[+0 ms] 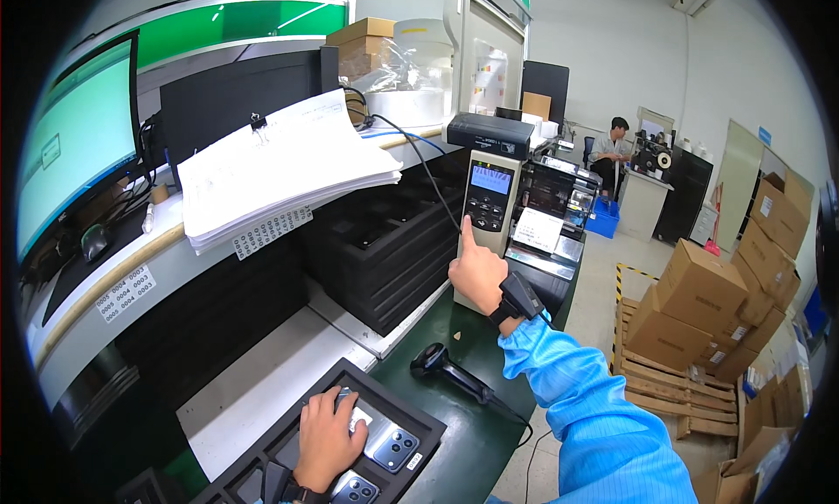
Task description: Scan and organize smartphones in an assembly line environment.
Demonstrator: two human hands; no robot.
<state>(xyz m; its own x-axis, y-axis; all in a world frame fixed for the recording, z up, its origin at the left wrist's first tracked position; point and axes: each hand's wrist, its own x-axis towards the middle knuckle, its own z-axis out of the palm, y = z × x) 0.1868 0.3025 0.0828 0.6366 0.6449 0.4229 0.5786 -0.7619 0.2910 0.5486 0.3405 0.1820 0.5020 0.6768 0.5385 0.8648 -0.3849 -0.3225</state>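
My right hand (479,275), on a blue-sleeved arm, stretches its index finger onto the keypad of a label printer (489,173) with a lit blue screen. Its other fingers are curled and show nothing held. At the lower middle, my left hand (325,441) is bent over a pale phone (359,419) in a black foam tray (426,424). The palm and fingers hide most of that phone. Beside it lies a silver-blue phone (391,444), camera side up; another phone (355,488) is nearer me. A black barcode scanner (453,374) lies on the dark green surface right of the tray.
Stacked black foam trays (384,277) stand behind the scanner. Above them, a shelf holds a clipped paper stack (284,176) and a monitor (83,145). Cartons (690,303) rest on a pallet (669,386) at right. A person (610,150) sits far back.
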